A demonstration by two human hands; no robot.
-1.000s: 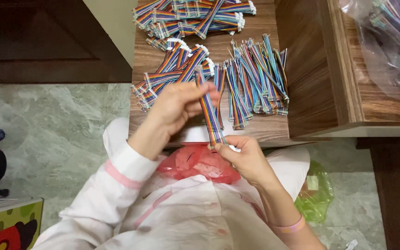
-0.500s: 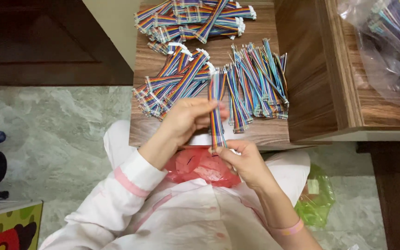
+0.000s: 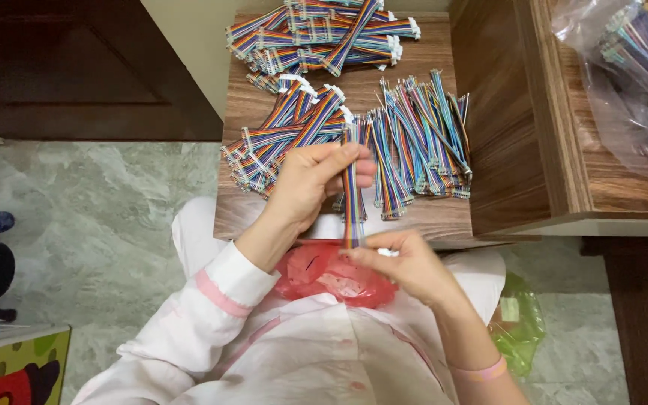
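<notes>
Tiles of grey-green stone floor point(image 3: 99, 217) fill the nine o'clock side. Next comes the left hand point(image 3: 313, 184), fingers curled shut around the upper part of a rainbow ribbon cable point(image 3: 351, 191) that runs upright at centre. At twelve o'clock, piles of similar cables point(image 3: 316, 34) lie on a wooden table point(image 3: 444, 214). Below centre, toward five o'clock, the right hand point(image 3: 406, 262) pinches the cable's lower end over a red plastic bag point(image 3: 324, 274). At two o'clock sits a clear bag of cables point(image 3: 631, 67).
</notes>
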